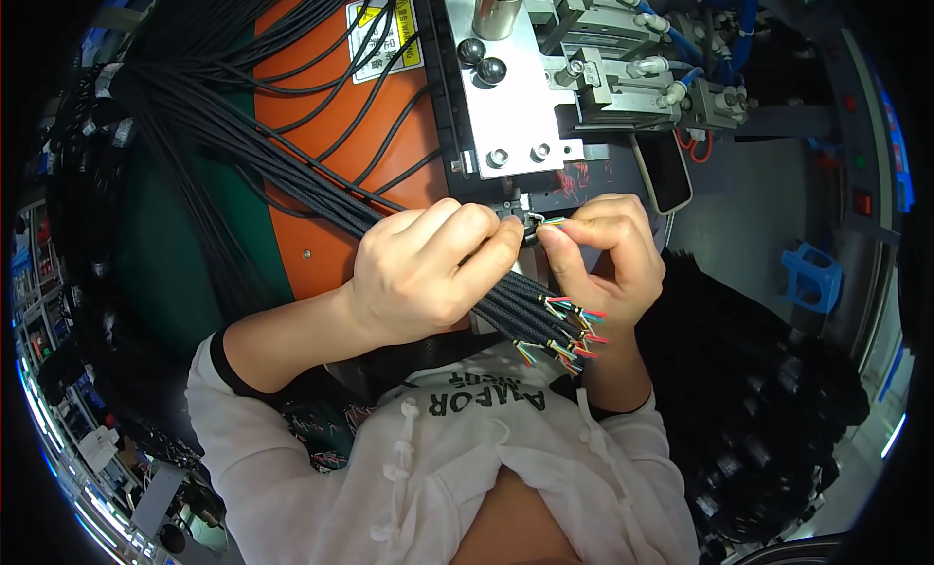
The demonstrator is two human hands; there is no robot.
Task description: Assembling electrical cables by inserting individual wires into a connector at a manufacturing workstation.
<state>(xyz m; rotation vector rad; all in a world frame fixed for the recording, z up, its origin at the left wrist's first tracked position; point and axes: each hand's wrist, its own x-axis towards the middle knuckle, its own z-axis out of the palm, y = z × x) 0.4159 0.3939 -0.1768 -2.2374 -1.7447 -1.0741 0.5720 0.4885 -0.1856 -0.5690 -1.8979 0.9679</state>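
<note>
My left hand [423, 268] is closed over a thick bundle of black braided cables [336, 200]. Its thumb and fingertips pinch what looks like a black cable end, mostly hidden by the fingers. Beside it, my right hand [611, 259] pinches thin coloured wires [554, 222] between thumb and forefinger. Both sets of fingertips nearly meet just below a small metal-and-black fixture [525, 203] at the machine's front. Below my hands, the bundle's cut ends fan out in red, blue, yellow, green and white wires [569, 336].
A machine with a silver plate [516, 88] and pneumatic cylinders [623, 79] stands ahead. Loose black cables cross an orange panel [331, 127] with a yellow-and-white warning label [386, 35]. To the right lie a phone [664, 171], red-handled scissors [695, 147] and, lower down, a blue stool [812, 276].
</note>
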